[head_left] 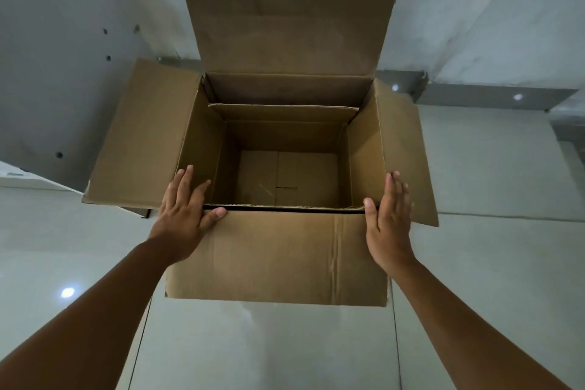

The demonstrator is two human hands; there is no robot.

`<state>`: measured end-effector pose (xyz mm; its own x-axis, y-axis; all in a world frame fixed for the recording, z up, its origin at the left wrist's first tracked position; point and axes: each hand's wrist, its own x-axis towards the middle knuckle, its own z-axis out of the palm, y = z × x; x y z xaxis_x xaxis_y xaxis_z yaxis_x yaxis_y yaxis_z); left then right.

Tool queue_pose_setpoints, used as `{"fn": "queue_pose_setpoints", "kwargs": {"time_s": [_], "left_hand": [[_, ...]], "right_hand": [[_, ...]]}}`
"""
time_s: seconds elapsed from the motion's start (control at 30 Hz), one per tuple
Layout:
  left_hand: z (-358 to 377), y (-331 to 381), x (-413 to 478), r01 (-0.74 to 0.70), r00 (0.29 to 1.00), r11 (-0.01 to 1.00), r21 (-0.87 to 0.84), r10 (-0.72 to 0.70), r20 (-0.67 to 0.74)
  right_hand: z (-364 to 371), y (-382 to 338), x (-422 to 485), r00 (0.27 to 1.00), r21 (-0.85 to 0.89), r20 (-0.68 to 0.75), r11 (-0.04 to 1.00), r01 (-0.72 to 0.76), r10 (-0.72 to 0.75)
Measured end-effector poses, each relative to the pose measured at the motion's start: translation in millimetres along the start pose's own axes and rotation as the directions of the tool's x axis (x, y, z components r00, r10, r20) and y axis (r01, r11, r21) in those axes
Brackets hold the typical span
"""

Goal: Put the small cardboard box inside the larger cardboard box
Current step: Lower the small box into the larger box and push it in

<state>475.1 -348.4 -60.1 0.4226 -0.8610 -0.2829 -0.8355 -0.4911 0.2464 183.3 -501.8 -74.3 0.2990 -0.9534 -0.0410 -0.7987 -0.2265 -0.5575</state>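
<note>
The larger cardboard box (278,256) stands on the floor with all its flaps spread outward. A smaller open cardboard box (281,111) sits inside it, its far flap upright and its bare bottom visible. A thin dark gap shows between the two boxes at the near edge. My left hand (185,215) lies flat at the near-left corner, fingers on the left flap and thumb on the near flap. My right hand (389,225) lies flat at the near-right corner against the right flap. Both hands hold nothing.
The boxes stand on glossy light floor tiles (285,342). Grey wall panels rise behind them. A grey metal rail (490,95) runs along the wall base at the back right. A white ledge (19,177) juts in at the left edge.
</note>
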Motion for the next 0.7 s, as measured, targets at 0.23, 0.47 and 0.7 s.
{"fn": "queue_pose_setpoints", "kwargs": {"time_s": [0.23, 0.47, 0.7], "left_hand": [[-18, -28, 43, 0.007, 0.999, 1.0, 0.017, -0.006, -0.042], [-14, -4, 8, 0.207, 0.764, 0.819, -0.535, -0.477, -0.434], [-23, -14, 29, 0.199, 0.689, 0.309, -0.93, -0.719, -0.091]], "right_hand": [[21, -32, 45, 0.999, 0.024, 0.03, 1.0, 0.02, -0.021], [2, -14, 49, 0.995, -0.069, 0.079, 0.996, -0.062, 0.068], [-2, -16, 48, 0.948, 0.039, 0.29, 0.989, -0.145, 0.128]]}}
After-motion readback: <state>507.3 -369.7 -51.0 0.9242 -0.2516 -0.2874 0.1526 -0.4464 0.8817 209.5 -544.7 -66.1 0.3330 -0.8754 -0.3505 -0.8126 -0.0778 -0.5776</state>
